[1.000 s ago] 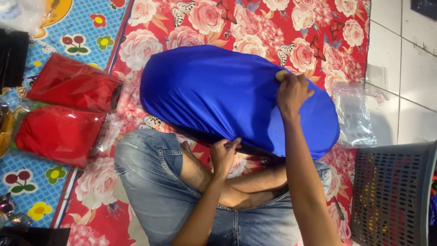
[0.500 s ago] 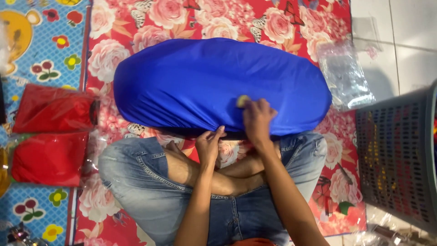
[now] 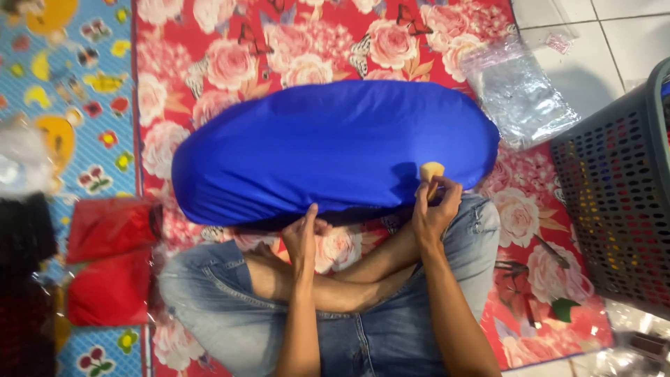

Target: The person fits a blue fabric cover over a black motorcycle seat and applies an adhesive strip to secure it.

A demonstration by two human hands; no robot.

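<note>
Lying lengthwise left-to-right, blue cover (image 3: pixel 328 146); right hand (image 3: pixel 434 209) pinches its edge, left hand (image 3: pixel 303 234) grips underneath.

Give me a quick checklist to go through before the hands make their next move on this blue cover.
1. Left hand at the near edge of the blue cover: ok.
2. Right hand pinching the small tan piece at the cover's near right edge: ok.
3. Cover stretched smooth on top: ok.
4. Underside of the cover fully pulled round: cannot tell, hidden.
5. Clear plastic bag lying apart from the cover: ok.
6. Dark basket clear of the right elbow: ok.
</note>
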